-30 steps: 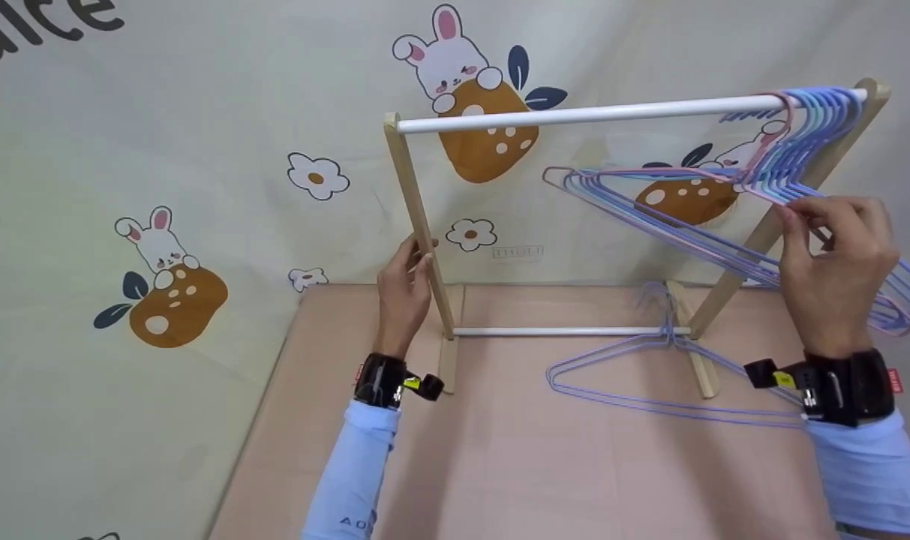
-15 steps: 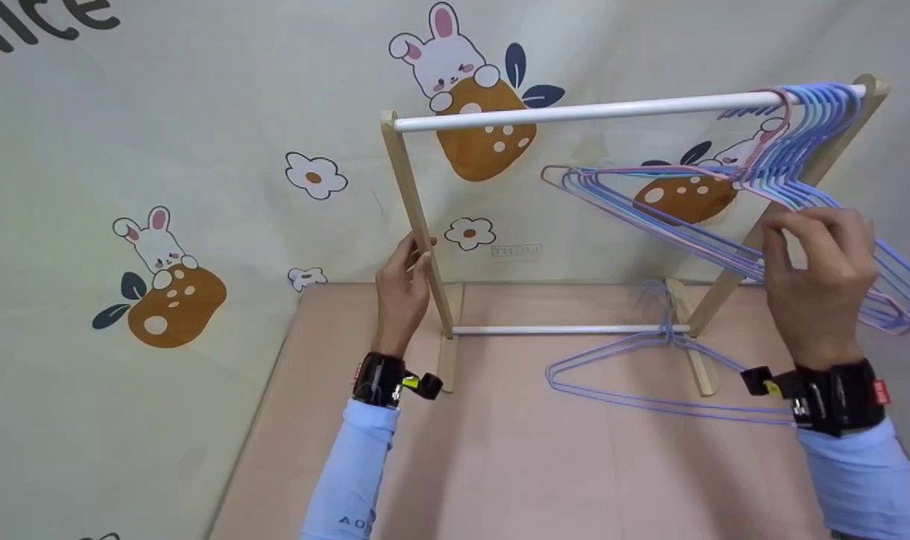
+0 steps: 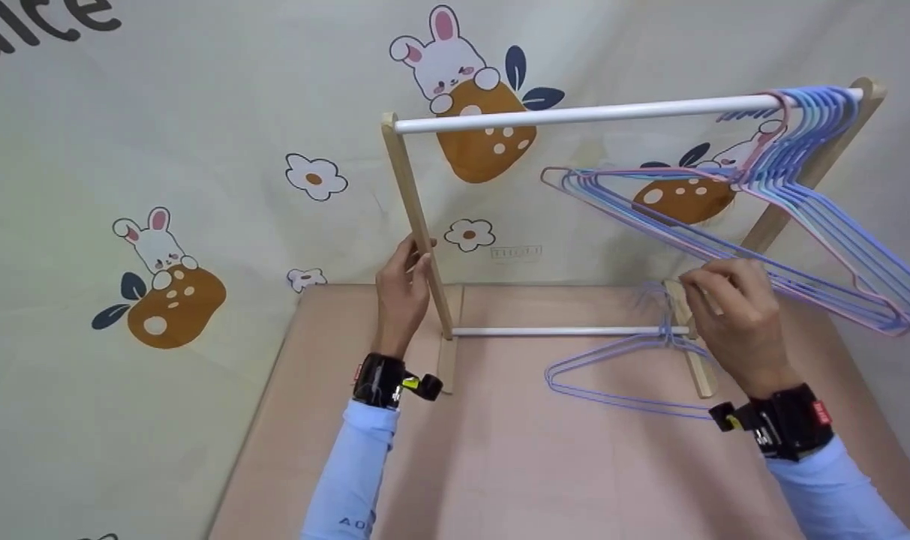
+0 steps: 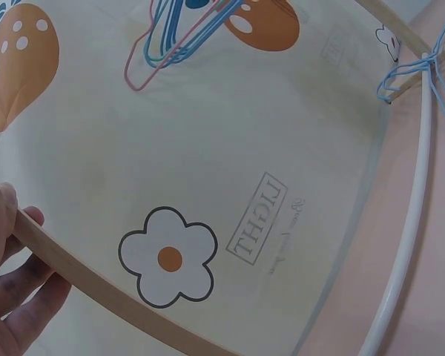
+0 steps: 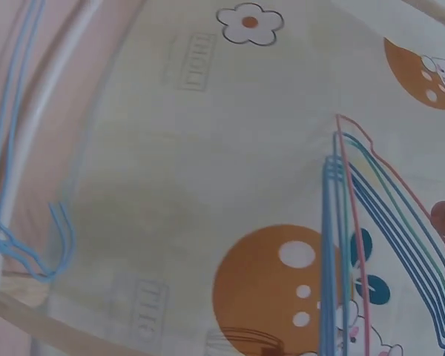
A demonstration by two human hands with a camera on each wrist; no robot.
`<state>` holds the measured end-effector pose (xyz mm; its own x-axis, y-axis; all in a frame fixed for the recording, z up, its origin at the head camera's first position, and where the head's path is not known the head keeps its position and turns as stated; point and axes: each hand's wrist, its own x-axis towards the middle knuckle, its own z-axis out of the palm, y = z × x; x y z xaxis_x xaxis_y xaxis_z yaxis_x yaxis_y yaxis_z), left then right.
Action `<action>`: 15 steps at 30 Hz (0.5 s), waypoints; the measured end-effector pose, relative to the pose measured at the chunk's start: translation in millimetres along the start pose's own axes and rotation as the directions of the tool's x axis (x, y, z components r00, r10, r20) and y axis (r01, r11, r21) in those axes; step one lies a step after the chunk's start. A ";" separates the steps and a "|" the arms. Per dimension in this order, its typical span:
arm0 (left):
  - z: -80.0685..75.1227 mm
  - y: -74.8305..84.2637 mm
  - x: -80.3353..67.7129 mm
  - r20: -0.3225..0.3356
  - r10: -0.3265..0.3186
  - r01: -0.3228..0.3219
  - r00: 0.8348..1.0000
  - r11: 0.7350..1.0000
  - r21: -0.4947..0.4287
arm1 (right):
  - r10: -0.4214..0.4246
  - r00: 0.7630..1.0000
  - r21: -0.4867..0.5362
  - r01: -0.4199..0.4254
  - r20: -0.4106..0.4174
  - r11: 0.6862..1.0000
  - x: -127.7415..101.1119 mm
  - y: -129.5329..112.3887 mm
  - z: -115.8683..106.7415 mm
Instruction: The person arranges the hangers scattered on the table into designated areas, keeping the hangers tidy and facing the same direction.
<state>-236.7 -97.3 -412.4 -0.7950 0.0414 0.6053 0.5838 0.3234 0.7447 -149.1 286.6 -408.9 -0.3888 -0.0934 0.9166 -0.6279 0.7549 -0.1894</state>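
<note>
My left hand [image 3: 403, 289] grips the left wooden post [image 3: 417, 202] of a small clothes rack; in the left wrist view its fingers [image 4: 37, 304] lie behind the post and the thumb in front. My right hand [image 3: 740, 326], fingers loosely bent with nothing seen between them, is in front of the rack's right side. Above it, several blue, teal and pink hangers [image 3: 837, 225] hang bunched at the right end of the white top rod [image 3: 590, 114]. Below, blue hangers [image 3: 612, 401] lie at the lower rod [image 3: 567, 331], partly hidden behind the right hand and wrist.
The rack's wooden feet [image 3: 448, 367] rest on a pink tabletop [image 3: 530, 457]. Behind it is a pale backdrop [image 3: 222, 135] printed with rabbits, strawberries and flowers. The right wooden post [image 3: 837, 154] is partly covered by the hanging hangers.
My right hand has come away from the hanging hangers and moved down and left, toward the blue hangers at the lower rod. The left hand stays on the post.
</note>
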 end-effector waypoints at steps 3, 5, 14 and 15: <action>-0.1 0.4 -0.2 0.005 0.000 0.000 1.000 1.000 -0.008 | -0.017 0.999 0.035 0.016 0.035 0.999 -14.2 0.6 9.9; -0.3 0.1 -0.5 0.004 -0.003 0.004 1.000 1.000 -0.010 | -0.010 0.998 0.037 0.008 0.060 0.999 -22.7 3.3 14.3; -0.5 -0.7 -0.9 0.005 0.008 -0.008 1.000 1.000 -0.011 | 0.081 0.969 0.020 -0.088 0.233 0.996 -62.6 35.3 21.0; -0.3 -0.7 -0.6 0.003 0.010 -0.010 1.000 1.000 -0.013 | 0.095 0.962 0.014 -0.102 0.257 0.995 -67.1 39.0 21.8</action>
<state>-236.6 -97.8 -413.3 -0.7892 0.0472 0.6123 0.5941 0.3109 0.7419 -162.1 308.3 -485.5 -0.6065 -0.1852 0.7732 -0.5947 0.7511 -0.2866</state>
